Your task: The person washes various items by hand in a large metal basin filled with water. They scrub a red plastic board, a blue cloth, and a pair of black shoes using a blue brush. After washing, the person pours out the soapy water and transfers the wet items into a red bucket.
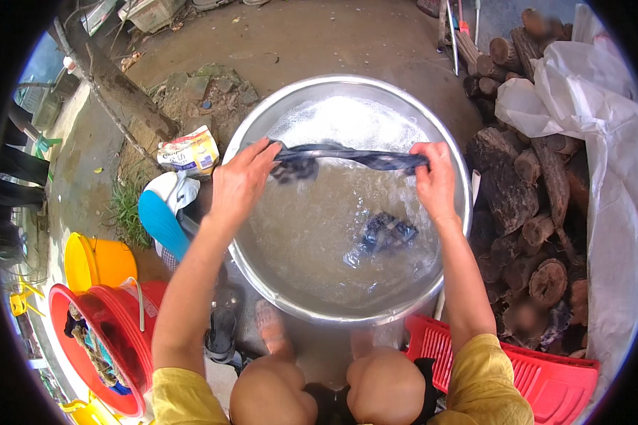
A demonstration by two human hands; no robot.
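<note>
A wet dark cloth (345, 155) is stretched sideways over the far half of a large round metal basin (345, 320) of cloudy, sudsy water. My left hand (247, 178) grips its left end near the basin's left rim. At the right, my right hand (436, 178) holds the other end in closed fingers. Part of the cloth hangs below near my left hand, into or just over the water; which of the two I cannot tell. Another dark cloth (387, 232) lies in the water at the right of the basin. White foam covers the far side.
At lower left stand a red bucket (106, 313) holding cloths and a yellow bucket (98, 260). A blue and white brush-like or shoe-like item (165, 215) lies left of the basin. Stacked firewood (510, 196) and a red plastic washboard (542, 366) are at the right.
</note>
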